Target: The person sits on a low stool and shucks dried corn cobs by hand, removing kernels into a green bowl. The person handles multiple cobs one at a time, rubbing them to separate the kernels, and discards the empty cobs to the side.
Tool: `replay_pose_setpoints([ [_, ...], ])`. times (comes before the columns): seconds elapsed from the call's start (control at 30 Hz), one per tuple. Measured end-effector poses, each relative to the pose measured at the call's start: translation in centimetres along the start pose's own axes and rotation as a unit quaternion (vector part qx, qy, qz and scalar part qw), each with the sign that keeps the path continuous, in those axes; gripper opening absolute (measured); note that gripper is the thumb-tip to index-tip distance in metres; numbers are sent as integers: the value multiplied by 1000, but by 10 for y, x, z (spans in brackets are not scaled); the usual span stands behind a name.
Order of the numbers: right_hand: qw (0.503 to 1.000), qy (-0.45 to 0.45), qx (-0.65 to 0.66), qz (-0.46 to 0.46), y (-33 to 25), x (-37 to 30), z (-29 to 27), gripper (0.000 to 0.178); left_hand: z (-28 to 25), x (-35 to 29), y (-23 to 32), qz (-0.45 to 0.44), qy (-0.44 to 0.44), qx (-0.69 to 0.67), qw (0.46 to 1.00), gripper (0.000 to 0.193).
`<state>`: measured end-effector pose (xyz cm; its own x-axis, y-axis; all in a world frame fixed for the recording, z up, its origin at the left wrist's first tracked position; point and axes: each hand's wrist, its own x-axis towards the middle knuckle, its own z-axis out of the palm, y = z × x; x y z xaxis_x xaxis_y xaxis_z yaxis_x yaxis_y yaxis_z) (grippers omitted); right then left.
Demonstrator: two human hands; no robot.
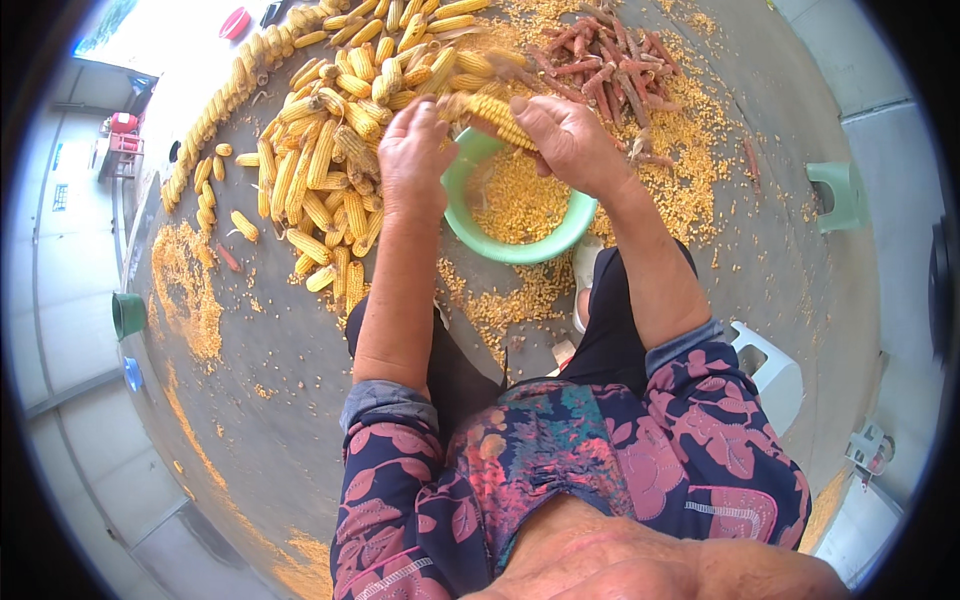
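Note:
A yellow ear of corn (497,116) is held up above the far rim of a pale green basin (515,253). My right hand (572,145) grips its right end, thumb on top. At the other end, where dry brownish husk or silk shows, my left hand (413,158) has its fingers closed on the ear; their tips are partly hidden. Loose corn kernels (520,200) lie in the basin below. Left of the basin, a big heap of whole corn ears (330,165) reaches close to my left hand.
Bare reddish cobs (615,65) are piled at the far right among scattered kernels (690,190). A curved row of ears (225,100) runs along the far left. Green stool (838,197), white stool (770,375) at right; dark green bucket (128,315) by the left wall.

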<state>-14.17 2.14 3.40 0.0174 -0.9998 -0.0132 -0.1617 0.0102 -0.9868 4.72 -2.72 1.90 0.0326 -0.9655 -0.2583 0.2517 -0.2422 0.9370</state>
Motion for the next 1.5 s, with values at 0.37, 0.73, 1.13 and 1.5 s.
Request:
replay_pose_setpoints([
  [0.37,957,32,276,81,0,7,7,41,-19,-11,25,-98,-190,96,972,37],
  [0.73,892,43,435,118,-7,10,23,38,2,-30,22,-130,-247,13,960,44],
  [1.13,970,25,242,15,-2,8,38,47,17,-30,9,-87,-207,-38,974,48],
  [1.5,992,-25,110,61,-12,0,40,50,6,-25,-11,-57,-157,34,985,48],
])
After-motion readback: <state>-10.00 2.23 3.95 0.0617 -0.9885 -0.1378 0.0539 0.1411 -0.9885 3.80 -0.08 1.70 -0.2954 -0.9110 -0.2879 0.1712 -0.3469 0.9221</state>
